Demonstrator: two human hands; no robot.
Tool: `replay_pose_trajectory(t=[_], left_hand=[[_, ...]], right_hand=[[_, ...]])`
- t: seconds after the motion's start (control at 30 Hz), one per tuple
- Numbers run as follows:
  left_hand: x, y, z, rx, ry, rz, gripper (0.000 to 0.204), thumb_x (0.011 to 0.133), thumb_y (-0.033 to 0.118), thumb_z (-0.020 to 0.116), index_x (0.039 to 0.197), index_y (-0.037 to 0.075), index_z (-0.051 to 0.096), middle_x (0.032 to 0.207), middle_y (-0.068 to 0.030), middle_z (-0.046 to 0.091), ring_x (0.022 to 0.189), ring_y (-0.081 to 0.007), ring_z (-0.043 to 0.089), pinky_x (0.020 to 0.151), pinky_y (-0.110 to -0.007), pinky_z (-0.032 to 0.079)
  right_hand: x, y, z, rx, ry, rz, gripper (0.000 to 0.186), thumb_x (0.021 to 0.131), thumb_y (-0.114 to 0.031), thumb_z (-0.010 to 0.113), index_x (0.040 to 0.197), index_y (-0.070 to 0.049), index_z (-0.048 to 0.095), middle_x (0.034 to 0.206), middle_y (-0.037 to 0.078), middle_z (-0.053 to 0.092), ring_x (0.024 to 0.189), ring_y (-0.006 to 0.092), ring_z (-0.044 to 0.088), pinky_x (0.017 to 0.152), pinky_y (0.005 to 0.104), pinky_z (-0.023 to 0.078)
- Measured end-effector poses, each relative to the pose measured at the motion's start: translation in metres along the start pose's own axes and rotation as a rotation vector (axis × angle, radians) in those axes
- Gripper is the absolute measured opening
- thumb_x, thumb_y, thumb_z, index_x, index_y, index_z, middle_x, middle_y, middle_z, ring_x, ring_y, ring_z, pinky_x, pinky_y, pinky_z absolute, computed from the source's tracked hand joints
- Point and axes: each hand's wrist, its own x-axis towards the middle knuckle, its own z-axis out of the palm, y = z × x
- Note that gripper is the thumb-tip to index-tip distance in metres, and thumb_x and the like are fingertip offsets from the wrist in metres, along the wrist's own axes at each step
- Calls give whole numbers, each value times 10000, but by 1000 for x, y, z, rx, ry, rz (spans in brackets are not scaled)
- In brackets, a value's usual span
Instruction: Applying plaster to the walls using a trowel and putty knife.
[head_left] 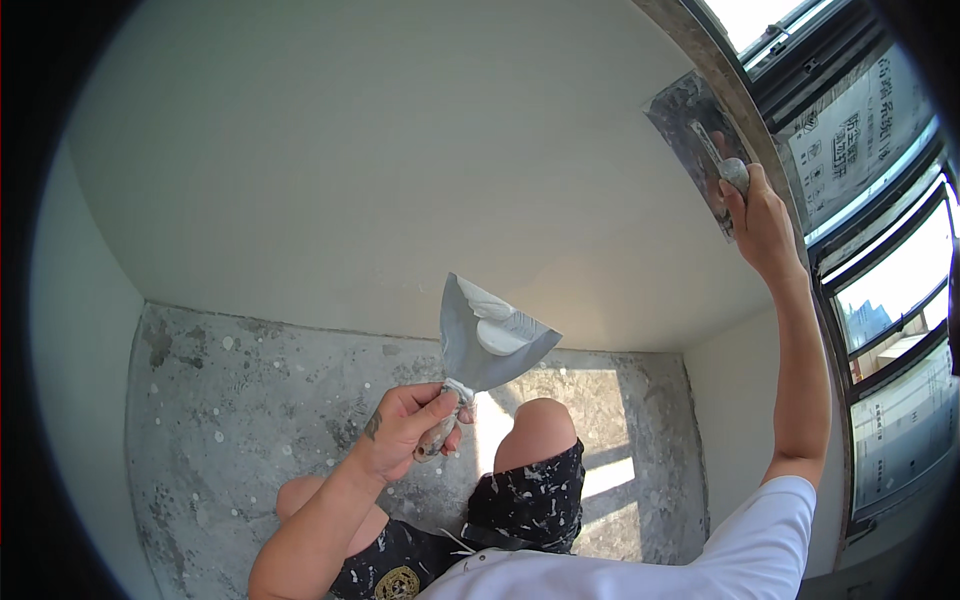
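While the left hand [408, 428] clasps a putty knife [487, 338], blade up and right, carrying white filler [497, 322], it sits mid-frame above the knees. Right hand [762, 222], arm raised, grips a trowel [695, 140] flat against the wall [350, 170] near the window frame [850, 200].

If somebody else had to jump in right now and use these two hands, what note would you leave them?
Left hand: shut on the handle of the wide putty knife, blade up, with a lump of white filler sitting on it.
Right hand: raised high, shut on the handle of the steel trowel, which is held flat against the wall near the window frame.
Done: most of the wall looks smooth and white.
Left: the filler on the knife is unused; the strip by the window frame is where the trowel sits.
You are squatting on a spattered concrete floor.
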Motion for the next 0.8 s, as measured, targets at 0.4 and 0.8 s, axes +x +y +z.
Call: replay_pose_trajectory(t=[0.4, 0.8], left_hand=[[35, -18, 6, 197, -141, -106, 274, 995, 221, 573, 1039, -41, 641, 888, -91, 652, 678, -142, 601, 579, -293, 485], [-14, 57, 25, 599, 285, 164, 289, 995, 240, 568, 1082, -28, 630, 874, -73, 658, 658, -118, 591, 557, -255, 469]], right_hand=[[-148, 3, 84, 1667, -163, 259, 671, 870, -688, 545, 984, -27, 574, 724, 50, 588, 575, 124, 592, 522, 250, 496], [-178, -130, 177, 2199, -990, 550, 573, 995, -579, 418, 1073, -31, 565, 805, 67, 620, 744, 155, 642, 638, 316, 551]])
